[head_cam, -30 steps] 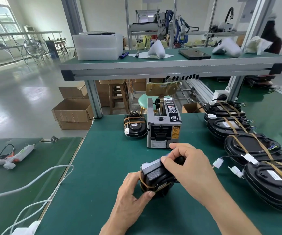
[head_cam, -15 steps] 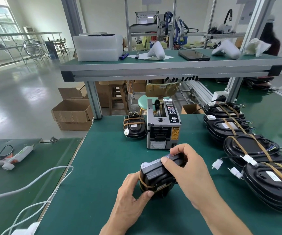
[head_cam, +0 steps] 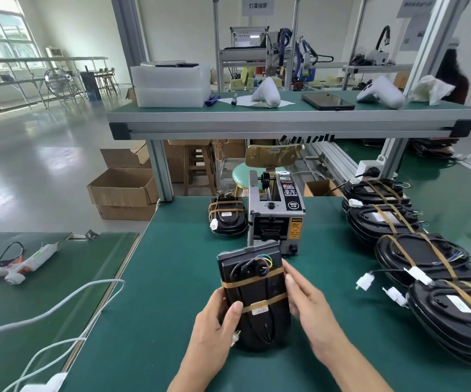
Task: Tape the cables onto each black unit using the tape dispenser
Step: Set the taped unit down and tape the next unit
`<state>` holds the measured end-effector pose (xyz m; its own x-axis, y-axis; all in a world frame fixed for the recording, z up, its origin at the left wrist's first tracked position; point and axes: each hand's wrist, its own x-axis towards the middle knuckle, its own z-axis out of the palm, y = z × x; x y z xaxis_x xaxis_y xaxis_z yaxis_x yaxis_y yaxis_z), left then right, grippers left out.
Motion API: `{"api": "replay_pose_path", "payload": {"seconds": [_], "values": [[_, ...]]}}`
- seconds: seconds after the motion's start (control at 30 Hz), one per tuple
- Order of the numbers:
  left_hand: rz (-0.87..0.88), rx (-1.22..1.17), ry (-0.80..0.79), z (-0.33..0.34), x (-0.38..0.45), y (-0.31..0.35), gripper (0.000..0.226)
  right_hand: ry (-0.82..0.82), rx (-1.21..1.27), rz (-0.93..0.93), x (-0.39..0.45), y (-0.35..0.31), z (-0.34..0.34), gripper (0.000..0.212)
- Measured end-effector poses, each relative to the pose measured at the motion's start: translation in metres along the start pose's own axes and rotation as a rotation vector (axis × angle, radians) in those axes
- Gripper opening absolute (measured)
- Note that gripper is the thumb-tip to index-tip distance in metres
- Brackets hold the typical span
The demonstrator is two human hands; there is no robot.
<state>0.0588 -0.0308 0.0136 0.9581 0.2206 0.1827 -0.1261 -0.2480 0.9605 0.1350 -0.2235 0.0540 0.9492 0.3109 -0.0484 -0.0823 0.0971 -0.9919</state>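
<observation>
You are holding one black unit [head_cam: 254, 295] upright over the green worktop [head_cam: 158, 278], just in front of the tape dispenser [head_cam: 275, 213]. Your left hand [head_cam: 214, 332] is gripping its left edge, thumb curled onto the face. Your right hand [head_cam: 307, 306] is resting against its right edge, fingers fairly straight, a slack grip rather than a clenched one. Two tan tape bands [head_cam: 256, 281] are crossing the unit's face, pinning a black cable with coloured wires [head_cam: 264, 263] near the top.

Counting black units: one in hand, one taped unit [head_cam: 227, 219] lying just left of the dispenser, and four piles of units [head_cam: 423, 256] running along the right side, each showing tape bands; how many lie in each pile cannot be told. Two white connectors [head_cam: 364, 280] are lying on the worktop between your right hand and the piles.

One glue gun [head_cam: 20, 264] is lying on the side table to the left. White cables [head_cam: 59, 306] are trailing across the worktop's left edge.
</observation>
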Motion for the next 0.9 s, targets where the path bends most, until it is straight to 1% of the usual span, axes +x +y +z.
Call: {"api": "replay_pose_path", "payload": {"seconds": [0.1, 0.17, 0.23, 0.27, 0.33, 0.47, 0.53, 0.63, 0.73, 0.9], "values": [[-0.055, -0.030, -0.023, 0.000, -0.001, 0.004, 0.042, -0.030, -0.024, -0.023, -0.005, 0.016, -0.001, 0.047], [-0.088, -0.034, -0.023, -0.004, 0.001, 0.006, 0.034, -0.050, -0.067, -0.025, -0.011, 0.023, -0.001, 0.059], [-0.138, -0.096, -0.029, -0.010, 0.005, 0.009, 0.033, -0.007, -0.129, -0.027, -0.015, 0.029, 0.002, 0.070], [-0.170, -0.136, -0.020, -0.013, 0.008, 0.009, 0.037, 0.033, -0.142, -0.036, -0.016, 0.032, 0.002, 0.071], [-0.231, -0.181, 0.055, -0.022, 0.017, 0.006, 0.041, 0.102, -0.120, -0.073, -0.017, 0.035, 0.005, 0.059], [-0.344, -0.242, 0.283, -0.055, 0.053, -0.007, 0.026, 0.147, -0.155, -0.090, -0.019, 0.031, 0.012, 0.035], [-0.398, -0.253, 0.386, -0.075, 0.081, -0.013, 0.028, 0.139, -0.220, -0.076, -0.019, 0.031, 0.013, 0.032], [-0.489, -0.164, 0.493, -0.104, 0.129, -0.016, 0.036, 0.128, -0.280, -0.075, -0.017, 0.033, 0.012, 0.035], [-0.583, -0.082, 0.514, -0.126, 0.177, -0.015, 0.041, 0.126, -0.308, -0.079, -0.013, 0.037, 0.009, 0.038], [-0.700, -0.006, 0.408, -0.148, 0.235, -0.011, 0.044, 0.132, -0.334, -0.070, -0.003, 0.044, 0.010, 0.041]]}}
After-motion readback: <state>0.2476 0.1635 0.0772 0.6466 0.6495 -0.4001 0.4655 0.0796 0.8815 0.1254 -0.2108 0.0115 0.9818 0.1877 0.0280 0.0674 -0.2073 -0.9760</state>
